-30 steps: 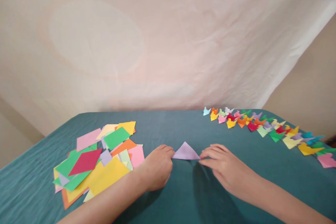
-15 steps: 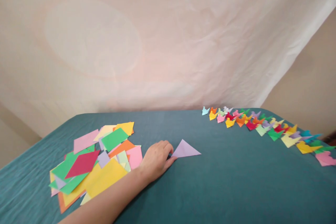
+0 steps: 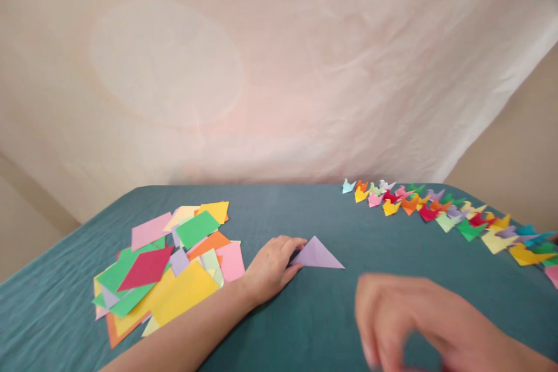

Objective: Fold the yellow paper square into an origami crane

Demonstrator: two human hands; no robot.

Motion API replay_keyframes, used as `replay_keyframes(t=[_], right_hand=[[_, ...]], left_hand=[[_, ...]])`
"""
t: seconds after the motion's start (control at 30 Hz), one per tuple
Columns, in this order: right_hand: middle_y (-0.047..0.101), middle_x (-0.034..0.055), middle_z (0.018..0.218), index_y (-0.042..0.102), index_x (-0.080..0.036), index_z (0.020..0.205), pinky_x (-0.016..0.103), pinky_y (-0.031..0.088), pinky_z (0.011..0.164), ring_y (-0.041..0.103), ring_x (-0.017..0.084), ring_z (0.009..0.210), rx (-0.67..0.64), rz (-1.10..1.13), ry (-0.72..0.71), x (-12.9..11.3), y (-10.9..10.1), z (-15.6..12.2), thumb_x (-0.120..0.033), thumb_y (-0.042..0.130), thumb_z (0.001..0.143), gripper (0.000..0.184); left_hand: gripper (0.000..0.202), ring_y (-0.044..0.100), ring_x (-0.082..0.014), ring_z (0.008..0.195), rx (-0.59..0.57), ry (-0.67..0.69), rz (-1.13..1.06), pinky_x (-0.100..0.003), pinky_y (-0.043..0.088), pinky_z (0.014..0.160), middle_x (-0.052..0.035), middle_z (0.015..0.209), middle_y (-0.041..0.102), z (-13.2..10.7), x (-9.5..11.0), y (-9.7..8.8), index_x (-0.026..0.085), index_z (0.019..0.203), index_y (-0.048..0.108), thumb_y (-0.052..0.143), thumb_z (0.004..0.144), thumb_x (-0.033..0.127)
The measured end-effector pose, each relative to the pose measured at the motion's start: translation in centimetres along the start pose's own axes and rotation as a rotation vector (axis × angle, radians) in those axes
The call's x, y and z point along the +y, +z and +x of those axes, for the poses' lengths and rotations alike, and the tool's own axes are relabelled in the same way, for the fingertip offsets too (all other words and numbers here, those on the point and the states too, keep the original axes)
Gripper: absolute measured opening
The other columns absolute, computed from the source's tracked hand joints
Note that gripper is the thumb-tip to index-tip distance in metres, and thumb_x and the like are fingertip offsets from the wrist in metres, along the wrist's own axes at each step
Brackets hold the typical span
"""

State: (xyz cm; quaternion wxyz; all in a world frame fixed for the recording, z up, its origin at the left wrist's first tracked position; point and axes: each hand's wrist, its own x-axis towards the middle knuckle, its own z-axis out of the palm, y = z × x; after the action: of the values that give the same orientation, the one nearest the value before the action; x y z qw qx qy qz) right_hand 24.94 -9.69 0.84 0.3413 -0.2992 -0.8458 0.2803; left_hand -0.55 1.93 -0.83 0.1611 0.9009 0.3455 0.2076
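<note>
A lilac sheet of origami paper [image 3: 319,254], folded into a triangle, lies on the teal cloth in front of me. My left hand [image 3: 271,267] rests at its left corner, thumb at the lower edge and fingers at the upper, closed on that corner. The corner itself is partly hidden by the fingers. In the lower right, my right hand [image 3: 401,308] hovers over the cloth, somewhat blurred. Its fingers hang down, bent, with a gap between them and the thumb, and no paper shows in them. It is apart from the triangle.
Loose coloured paper sheets [image 3: 183,293] lie in an overlapping pile on the left, partly beneath my left forearm in view. Rows of small folded paper birds [image 3: 447,221] line the right side of the teal-covered table [image 3: 279,209]. Behind it hangs a pale cloth [image 3: 283,81].
My right hand has come into view at the lower right. The left hand stays at the triangle's corner, its fingers slightly more extended along the upper edge. The whole view has shifted a little.
</note>
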Motion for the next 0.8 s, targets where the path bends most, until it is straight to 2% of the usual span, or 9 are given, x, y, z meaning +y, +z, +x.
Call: replay_keyframes(t=[0.1,0.17,0.27,0.37,0.5,0.6,0.7,0.8], right_hand=[[0.060,0.0023,0.076,0.057,-0.020,0.075,0.026,0.044,0.067,0.056,0.014,0.070,0.102,-0.138,0.221,0.0,-2.4,6.7,-0.028,0.054,0.085,0.014],[0.058,0.0020,0.074,0.057,-0.019,0.073,0.025,0.042,0.061,0.054,0.014,0.066,0.205,-0.184,0.307,1.7,-2.6,8.6,-0.030,0.051,0.086,0.018],[0.061,0.0028,0.083,0.060,-0.019,0.089,0.025,0.042,0.060,0.055,0.014,0.066,0.193,-0.162,0.411,4.7,-1.4,8.5,-0.031,0.049,0.086,0.017],[0.061,0.0026,0.080,0.061,-0.018,0.087,0.025,0.042,0.064,0.055,0.015,0.069,0.149,-0.121,0.396,6.2,-0.4,7.6,-0.031,0.043,0.089,0.022],[0.062,0.0024,0.077,0.062,-0.018,0.083,0.025,0.041,0.066,0.055,0.015,0.072,0.118,-0.072,0.391,5.8,-0.1,7.6,-0.032,0.042,0.090,0.025],[0.062,0.0019,0.076,0.063,-0.018,0.082,0.025,0.041,0.064,0.055,0.014,0.070,0.101,-0.060,0.386,5.5,-0.3,7.7,-0.030,0.045,0.089,0.023],[0.062,0.0026,0.080,0.065,-0.018,0.086,0.025,0.040,0.062,0.054,0.013,0.068,0.103,-0.056,0.371,5.6,-0.3,7.4,-0.027,0.048,0.087,0.019],[0.062,0.0037,0.084,0.068,-0.019,0.092,0.025,0.041,0.062,0.056,0.014,0.070,0.096,-0.042,0.352,5.9,-0.2,7.1,-0.025,0.048,0.087,0.021]], left_hand=[[0.040,0.051,-0.0199,0.102,0.002,0.010,0.000,-0.035,0.042,0.090,-0.0045,0.110,0.055,0.0,0.2,-0.1,0.024,0.124,0.040,0.052,0.086,0.024],[0.040,0.051,-0.0194,0.102,0.008,0.022,0.005,-0.035,0.042,0.090,-0.0045,0.110,0.056,-0.1,0.3,-0.1,0.024,0.125,0.040,0.051,0.086,0.023],[0.038,0.051,-0.0188,0.100,0.024,0.050,0.021,-0.034,0.042,0.091,-0.0047,0.109,0.056,-0.1,0.5,-0.2,0.023,0.124,0.041,0.049,0.087,0.022],[0.036,0.052,-0.0189,0.098,0.025,0.081,0.064,-0.034,0.042,0.088,-0.0057,0.107,0.057,-0.1,0.5,-0.3,0.022,0.123,0.042,0.048,0.087,0.021],[0.029,0.053,-0.0181,0.092,0.026,0.138,0.122,-0.033,0.042,0.083,-0.0058,0.102,0.059,0.0,0.4,-0.4,0.020,0.118,0.048,0.044,0.089,0.019],[0.022,0.053,-0.0171,0.089,0.044,0.206,0.141,-0.033,0.040,0.083,-0.0041,0.092,0.061,0.1,0.4,-0.4,0.021,0.105,0.056,0.039,0.091,0.016],[0.024,0.052,-0.0170,0.090,0.091,0.238,0.148,-0.033,0.038,0.083,-0.0030,0.087,0.060,0.2,0.3,-0.4,0.021,0.092,0.062,0.038,0.092,0.017],[0.025,0.051,-0.0170,0.091,0.127,0.235,0.150,-0.033,0.038,0.083,-0.0035,0.088,0.060,0.2,0.1,-0.3,0.021,0.089,0.063,0.039,0.092,0.017]])
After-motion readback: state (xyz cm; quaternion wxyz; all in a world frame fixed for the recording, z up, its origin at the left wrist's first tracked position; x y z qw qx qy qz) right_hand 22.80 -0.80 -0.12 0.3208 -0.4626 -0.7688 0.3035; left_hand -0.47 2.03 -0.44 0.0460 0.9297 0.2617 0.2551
